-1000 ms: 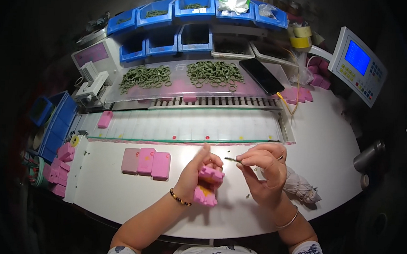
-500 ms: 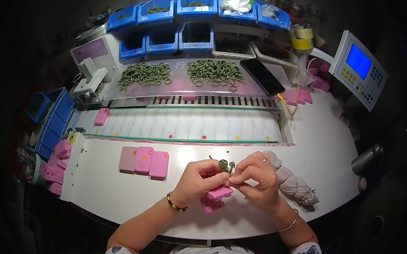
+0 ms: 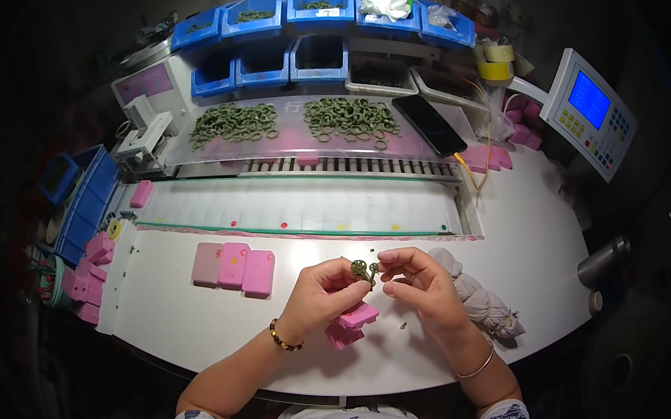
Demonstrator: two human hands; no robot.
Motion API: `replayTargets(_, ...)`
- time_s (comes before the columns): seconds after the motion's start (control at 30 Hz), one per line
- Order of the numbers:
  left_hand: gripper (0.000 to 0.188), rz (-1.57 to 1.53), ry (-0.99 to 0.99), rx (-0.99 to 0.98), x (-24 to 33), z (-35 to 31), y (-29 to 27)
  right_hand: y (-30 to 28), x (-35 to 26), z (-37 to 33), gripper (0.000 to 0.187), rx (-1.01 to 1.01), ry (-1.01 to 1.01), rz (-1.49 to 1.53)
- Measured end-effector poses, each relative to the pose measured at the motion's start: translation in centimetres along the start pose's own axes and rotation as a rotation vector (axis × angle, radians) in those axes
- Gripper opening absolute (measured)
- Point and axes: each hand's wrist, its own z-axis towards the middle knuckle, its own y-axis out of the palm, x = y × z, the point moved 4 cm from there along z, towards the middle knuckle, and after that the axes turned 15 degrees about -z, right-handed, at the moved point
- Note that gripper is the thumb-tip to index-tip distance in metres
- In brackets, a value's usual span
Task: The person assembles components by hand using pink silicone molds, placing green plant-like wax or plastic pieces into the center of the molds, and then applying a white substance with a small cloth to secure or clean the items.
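Near the front of the white table, my left hand [image 3: 321, 291] is closed, pinching a small green piece [image 3: 359, 268] with a round, perforated head. A second, smaller green head [image 3: 374, 269] on a thin stem stands up beside it. Under the left fingers is a pink block [image 3: 352, 322] with a notched lower part; whether the hand grips it or it rests on the table I cannot tell. Just right of the green heads, my right hand [image 3: 428, 293] has thumb and fingers apart, with nothing visible between them. A tiny crumb [image 3: 403, 326] lies below it.
Three pink blocks [image 3: 233, 267] lie left of my hands. A twisted grey cloth [image 3: 484, 299] sits to the right. Beyond runs a white slatted conveyor [image 3: 297, 203] carrying one pink block [image 3: 141, 194]. Green rings [image 3: 352, 120], a phone [image 3: 430, 125] and blue bins [image 3: 322, 7] stand behind.
My right hand has let go its pinch beside the green piece and drawn slightly right, its fingers spreading. My left hand keeps its hold. The conveyor's slats and its pink block have shifted left.
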Motion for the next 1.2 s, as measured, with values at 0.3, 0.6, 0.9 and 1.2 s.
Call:
replayTargets(0.3,0.004,0.128,0.018,-0.033,0.0,-0.2,0.8,0.2,-0.4,-0.3,0.031,-0.017,-0.077,-0.180)
replayTargets(0.6,0.008,0.407,0.308,-0.062,-0.1,-0.3,0.5,0.7,-1.8,-0.6,0.024,0.088,-0.273,-0.475)
replayTargets(0.9,0.014,0.303,0.288,-0.068,-0.1,-0.3,0.9,1.0,-2.8,-1.1,0.027,0.213,-0.468,-0.632)
replayTargets(1.2,0.024,0.325,0.235,0.032,0.0,-0.3,0.3,0.6,-3.1,-1.0,0.023,0.328,-0.514,-0.723)
